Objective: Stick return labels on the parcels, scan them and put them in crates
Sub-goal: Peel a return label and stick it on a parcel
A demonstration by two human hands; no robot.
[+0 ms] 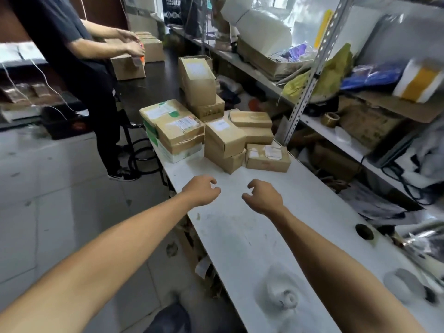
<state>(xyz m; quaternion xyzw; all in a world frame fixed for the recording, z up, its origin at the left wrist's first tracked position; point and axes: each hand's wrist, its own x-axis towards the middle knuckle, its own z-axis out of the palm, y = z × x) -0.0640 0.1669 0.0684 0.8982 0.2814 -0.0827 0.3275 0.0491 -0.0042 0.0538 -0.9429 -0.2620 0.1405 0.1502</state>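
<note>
Over the white table (pixel 240 231) your left hand (pixel 200 192) and right hand (pixel 264 197) hover with loosely curled fingers, holding nothing, likely poised to reach; the parcels (pixel 223 140) sit stacked just ahead so labels face up for scanning

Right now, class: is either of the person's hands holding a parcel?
No: the left hand and right hand hover empty above the white table, short of the parcels.

Soft, even daylight came from the bright window (pixel 283 2) at top; the long white worktop (pixel 242 234) showed only faint shadows. Wide-angle distortion bent the perforated grey metal shelf upright (pixel 312 75), and the edges looked smeared.
</note>
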